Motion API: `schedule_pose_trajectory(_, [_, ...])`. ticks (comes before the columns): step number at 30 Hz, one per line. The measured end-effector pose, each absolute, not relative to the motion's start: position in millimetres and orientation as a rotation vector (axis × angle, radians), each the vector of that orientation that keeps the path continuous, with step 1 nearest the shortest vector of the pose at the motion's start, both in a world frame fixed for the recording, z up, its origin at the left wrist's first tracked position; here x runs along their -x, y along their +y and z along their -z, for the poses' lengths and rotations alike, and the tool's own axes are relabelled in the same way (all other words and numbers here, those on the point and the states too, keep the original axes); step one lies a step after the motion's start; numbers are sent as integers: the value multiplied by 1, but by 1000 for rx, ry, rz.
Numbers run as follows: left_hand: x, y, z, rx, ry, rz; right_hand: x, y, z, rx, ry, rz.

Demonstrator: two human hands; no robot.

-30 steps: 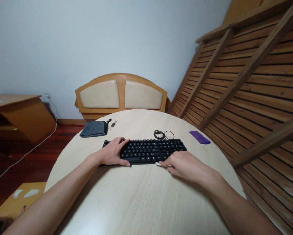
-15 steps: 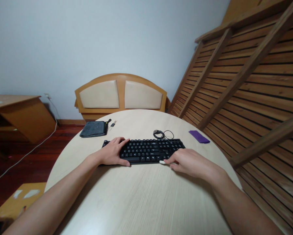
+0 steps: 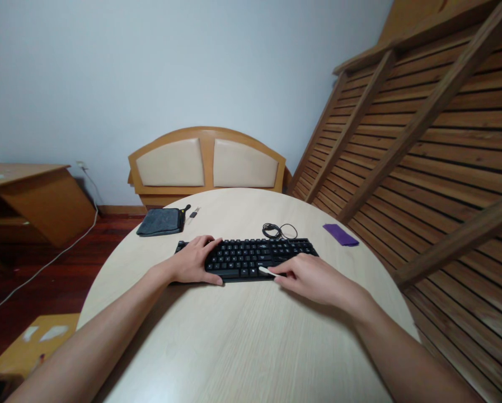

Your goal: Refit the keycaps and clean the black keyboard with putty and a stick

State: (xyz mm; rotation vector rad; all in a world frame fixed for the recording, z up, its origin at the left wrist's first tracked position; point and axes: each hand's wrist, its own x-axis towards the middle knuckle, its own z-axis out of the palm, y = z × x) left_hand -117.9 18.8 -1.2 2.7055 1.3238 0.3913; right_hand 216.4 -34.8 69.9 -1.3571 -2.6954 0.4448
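Note:
A black keyboard point(image 3: 246, 259) lies across the middle of the round table. My left hand point(image 3: 195, 260) spans its left end, thumb along the front edge and fingers reaching toward the back edge. Between the thumb and fingers of my right hand point(image 3: 307, 277) is a slim white tool point(image 3: 267, 272) with a rounded tip; the rest of it is hidden in the hand. That tip is over the front row of keys, right of the space bar. Behind the keyboard rests its coiled black cable point(image 3: 279, 230).
A folded grey cloth point(image 3: 160, 221) lies at the table's back left, beside a small dark object point(image 3: 193, 214). On the right is a folded purple cloth point(image 3: 340, 234). Wooden slats point(image 3: 422, 140) lean along the table's right side; a headboard point(image 3: 206, 159) stands behind.
My right hand has moved slightly left with the white tool, whose tip has gone from the keyboard's front edge onto the keys. My left hand stays in place.

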Motion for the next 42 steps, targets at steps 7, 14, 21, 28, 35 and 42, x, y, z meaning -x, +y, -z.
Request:
schedule_pose_trajectory(7, [117,19,-1,-2701,1332,-350,-191,-47,-59,1575,-2639,-165])
schedule_pose_trajectory(14, [118,19,1,-2699,1336,-353,-186,-53,-57,1617,-2590,-138])
schedule_pose_trajectory(21, [117,19,1,-2713,1341,-358,-187,-50,-60,1626,-2524,-290])
schedule_pose_trajectory(28, [116,18,-1,-2691,1361,-328,-189,-16,-48,1537,-2369,-339])
schedule_pose_trajectory(35, [117,19,2,-2696,1351,-357,-171,23,-40,1533,-2396,-391])
schedule_pose_trajectory(42, [117,21,5,-2701,1352,-373,-153,39,-35,1618,-2407,-386])
